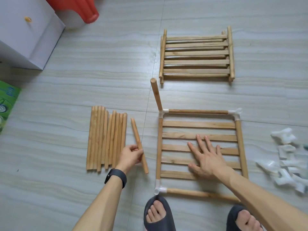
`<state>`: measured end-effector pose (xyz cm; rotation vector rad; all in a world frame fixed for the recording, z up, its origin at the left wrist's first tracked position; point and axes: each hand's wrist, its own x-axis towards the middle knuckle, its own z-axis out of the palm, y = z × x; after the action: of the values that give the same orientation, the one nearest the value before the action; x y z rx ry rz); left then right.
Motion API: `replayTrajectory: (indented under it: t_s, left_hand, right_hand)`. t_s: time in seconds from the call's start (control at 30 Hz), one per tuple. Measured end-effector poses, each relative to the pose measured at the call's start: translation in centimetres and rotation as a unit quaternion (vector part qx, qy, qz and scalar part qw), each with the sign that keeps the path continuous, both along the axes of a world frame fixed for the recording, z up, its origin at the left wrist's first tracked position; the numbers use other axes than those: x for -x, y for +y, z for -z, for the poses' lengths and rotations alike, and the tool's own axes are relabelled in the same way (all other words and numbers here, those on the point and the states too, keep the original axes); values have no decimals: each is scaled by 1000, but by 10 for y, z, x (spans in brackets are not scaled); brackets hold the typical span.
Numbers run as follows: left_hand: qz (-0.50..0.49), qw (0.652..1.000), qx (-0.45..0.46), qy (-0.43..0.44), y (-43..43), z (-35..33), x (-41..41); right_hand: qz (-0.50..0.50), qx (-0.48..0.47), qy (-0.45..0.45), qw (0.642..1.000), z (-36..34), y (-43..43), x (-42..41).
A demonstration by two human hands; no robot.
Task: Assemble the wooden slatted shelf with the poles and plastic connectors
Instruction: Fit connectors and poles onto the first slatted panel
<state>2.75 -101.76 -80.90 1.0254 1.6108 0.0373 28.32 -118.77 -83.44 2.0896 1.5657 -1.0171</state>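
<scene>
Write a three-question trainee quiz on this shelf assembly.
1. True or false: the right hand lies flat on the slatted shelf.
2. The left hand grips: A) a pole B) a plastic connector C) a slat.
3. Fill in: the upright pole stands in the shelf's far-____ corner connector.
Key: 1 true; 2 A; 3 left.

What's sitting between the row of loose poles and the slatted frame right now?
In the head view, only one pole, gripped by the left hand; otherwise bare floor between the loose poles and the slatted frame.
</scene>
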Motion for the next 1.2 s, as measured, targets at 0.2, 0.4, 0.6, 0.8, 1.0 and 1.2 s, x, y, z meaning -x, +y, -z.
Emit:
replayTrajectory:
  t_s: [0.2, 0.4, 0.6, 0.8, 1.0, 1.2]
  left_hand:
    - [90, 969, 154, -174, -24, -43, -4]
    - [403, 905, 54, -125, -48, -72, -83]
    - [565, 803, -190, -3, -61, -59, -175]
    - [701, 660, -187, 194, -69, 11, -203]
    - [699, 658, -176, 216, -78, 47, -193]
    - [705, 661, -144, 213, -75, 48, -194]
  right_hand:
    - [178, -68, 129, 973, -29, 21, -5]
    - [521, -175, 431, 716, -70, 9, -19]
    - [572, -340, 211, 716, -95, -30, -88]
    - [560, -456, 53, 690, -126, -44, -158]
    - [505, -481, 37, 715, -123, -26, -186]
    - [404, -499, 17, 766, -126, -15, -188]
